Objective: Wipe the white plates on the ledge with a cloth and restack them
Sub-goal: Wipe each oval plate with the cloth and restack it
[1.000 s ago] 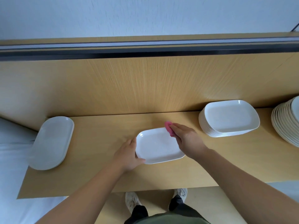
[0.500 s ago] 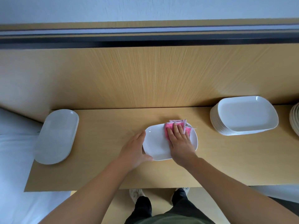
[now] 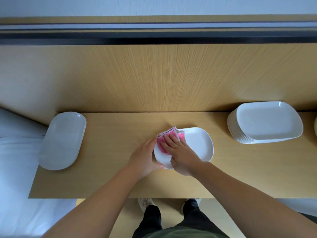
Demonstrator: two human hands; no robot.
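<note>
Plate (image 3: 197,146) lengthwise along ledge (image 3: 111,177)

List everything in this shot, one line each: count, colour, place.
wall panel: 1, tan wood, at the back
ledge: 1, tan wood, in front of the wall panel
single plate: 1, white, middle of the ledge
cloth: 1, pink, folded, on the single plate's left part
rectangular plates: 1 stack, white, right on the ledge
oval plates: 1 stack, greyish white, ledge's left end
shoes: 2, pale, on the floor below the ledge
left hand: 1, holds the single plate's left rim
right hand: 1, presses the cloth flat on the single plate
</note>
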